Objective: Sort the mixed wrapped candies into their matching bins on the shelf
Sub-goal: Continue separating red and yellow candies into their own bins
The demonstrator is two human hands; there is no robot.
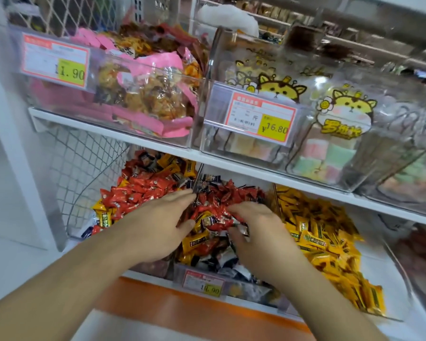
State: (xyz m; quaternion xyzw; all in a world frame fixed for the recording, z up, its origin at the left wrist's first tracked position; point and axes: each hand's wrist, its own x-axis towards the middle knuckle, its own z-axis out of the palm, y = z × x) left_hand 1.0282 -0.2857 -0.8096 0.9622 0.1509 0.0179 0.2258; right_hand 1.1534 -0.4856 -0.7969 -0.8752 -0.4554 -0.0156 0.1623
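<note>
Seen both hands in the mixed middle bin (228, 295) above its price tag (203, 283): left hand (158, 225) flat and released on red candies (214, 207), right hand (253, 232) pinching a dark wrapped candy (241, 228); judged light, crinkly, slippery, best pinched mid-wrapper.

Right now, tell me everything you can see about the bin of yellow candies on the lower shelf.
The bin of yellow candies sits on the lower shelf, at the right of the mixed middle bin. It looks like clear plastic, its walls hard to make out. It is heaped with small yellow-orange wrapped pieces bearing dark stripes and print, lying at all angles and reaching its front edge. The right hand works beside it in the middle bin; whether it touches the yellow candies cannot be told.
</note>
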